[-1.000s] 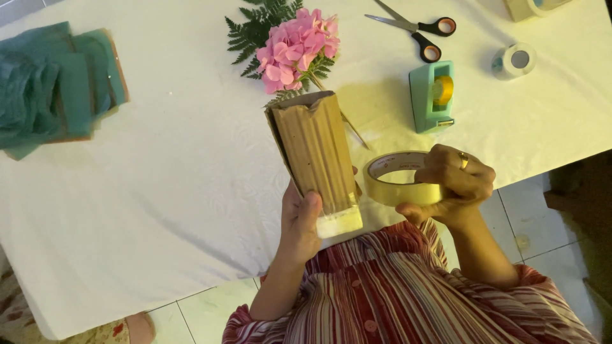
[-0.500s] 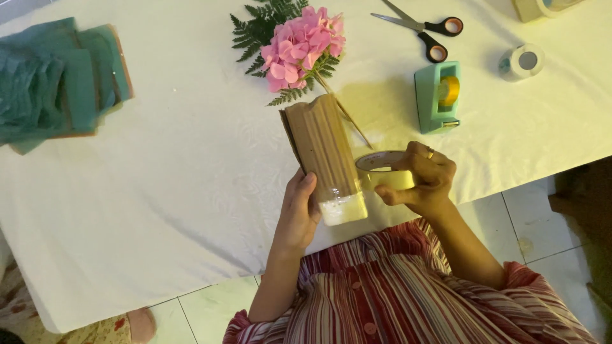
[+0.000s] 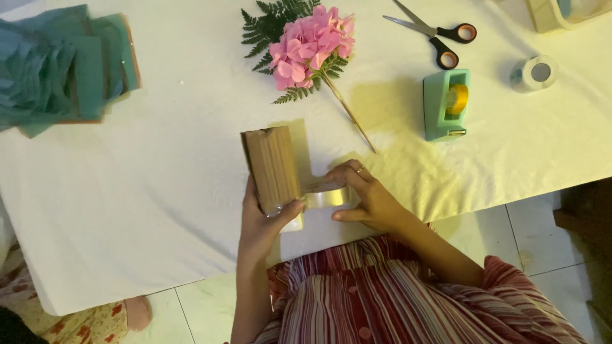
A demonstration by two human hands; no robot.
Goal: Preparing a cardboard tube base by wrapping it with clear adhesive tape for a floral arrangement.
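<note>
Brown corrugated card wraps the one jar (image 3: 273, 167) your left hand (image 3: 262, 220) grips above the bench (image 3: 159, 191), while your right hand (image 3: 366, 199) fingers clasp one tape roll (image 3: 326, 194) against it. One scissors (image 3: 440, 39), one dispenser (image 3: 446, 105); the jar's glass base is mostly hidden
</note>
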